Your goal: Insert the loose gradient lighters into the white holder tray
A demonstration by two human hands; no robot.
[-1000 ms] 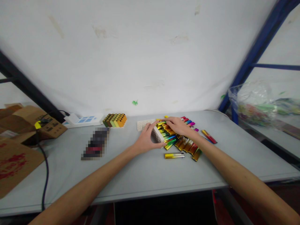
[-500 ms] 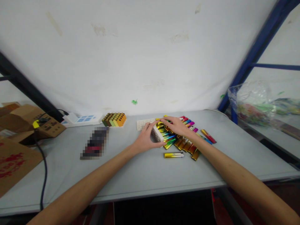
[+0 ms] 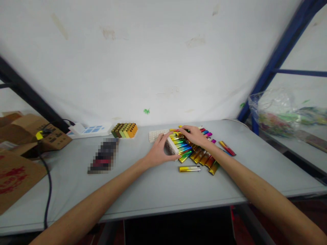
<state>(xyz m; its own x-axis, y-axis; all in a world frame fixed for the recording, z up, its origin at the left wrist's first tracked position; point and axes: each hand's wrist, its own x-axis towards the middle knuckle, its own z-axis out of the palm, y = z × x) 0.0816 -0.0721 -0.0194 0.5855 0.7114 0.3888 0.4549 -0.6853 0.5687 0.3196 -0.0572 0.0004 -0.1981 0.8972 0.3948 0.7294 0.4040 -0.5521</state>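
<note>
My left hand [image 3: 158,152] is closed round a white slotted tray [image 3: 172,145] tipped on its side, thumb at the near end and fingers at the far end. Shiny yellow, blue and green lighters [image 3: 184,148] stick out of the tray's right face. Over their outer ends, my right hand [image 3: 194,136] has its fingers bent; the fingertips are partly hidden, and what they pinch, if anything, cannot be made out. Beneath and beside it lies a pile of colourful lighters [image 3: 204,158]. A single yellow lighter [image 3: 189,168] rests in front of the pile.
Another white tray [image 3: 154,136] lies behind my left hand. A block of upright lighters [image 3: 124,130] stands by the wall, near a power strip [image 3: 94,130]. A blurred-out dark object [image 3: 104,156] and cardboard boxes [image 3: 22,170] are on the left. A clear plastic bag [image 3: 276,109] is at right.
My right hand has shifted slightly right along the lighters, uncovering more of those by the tray. My left hand and the tray have stayed put.
</note>
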